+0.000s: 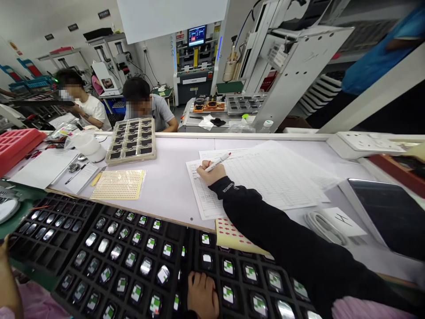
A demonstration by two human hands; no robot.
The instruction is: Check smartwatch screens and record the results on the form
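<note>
In my right hand [211, 172] I hold a white marker pen [218, 162] with a red end, closed over a printed form [207, 201]. More printed sheets [282, 177] lie beside and beneath that arm. My left hand [203, 296], its fingers curled in, rests at the near edge on a black tray [239, 290]. The fingertips are hidden, so whatever they may hold does not show. Small dark watch-like units with green-and-white screens sit in this tray's pockets and in the black tray [128, 283] to its left. A yellow sheet with red arrows [234, 235] is partly under my right forearm.
A clear tray of dark parts [133, 141], a white bottle [89, 146] and a dotted sticker sheet [117, 184] are at left. A dark tablet-like device [392, 212] and a coiled cable [323, 226] lie right. Co-workers sit beyond the bench; another person's arm [5, 270] shows lower left.
</note>
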